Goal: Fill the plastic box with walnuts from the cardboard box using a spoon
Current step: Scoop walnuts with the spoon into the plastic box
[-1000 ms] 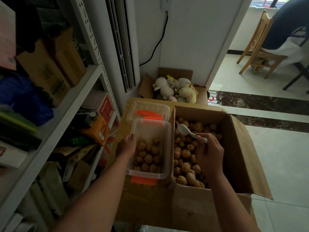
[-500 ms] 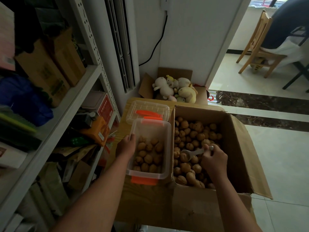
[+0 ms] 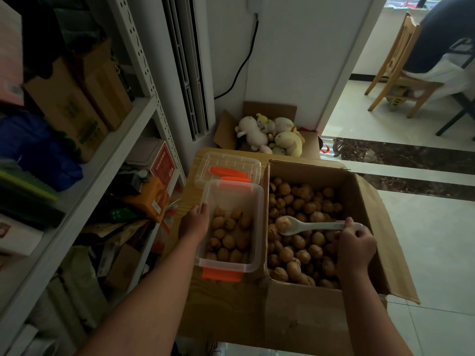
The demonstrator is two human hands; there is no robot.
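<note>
left hand gripped plastic box left wall, steadying it | right hand grasped spoon level, cradling walnut over cardboard box

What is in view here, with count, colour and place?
cardboard box: one, brown, centre right
plastic box: one, clear with orange latches, left of the cardboard box
spoon: one, white, over the cardboard box
walnuts: many, brown, in both boxes; one on the spoon
lid: one, clear, behind the plastic box
plush toys: several, white and yellow, in a farther carton
shelf: one, grey, left
chair: one, wooden, upper right
left hand: one, holds the plastic box's left rim
right hand: one, grips the spoon handle
</note>
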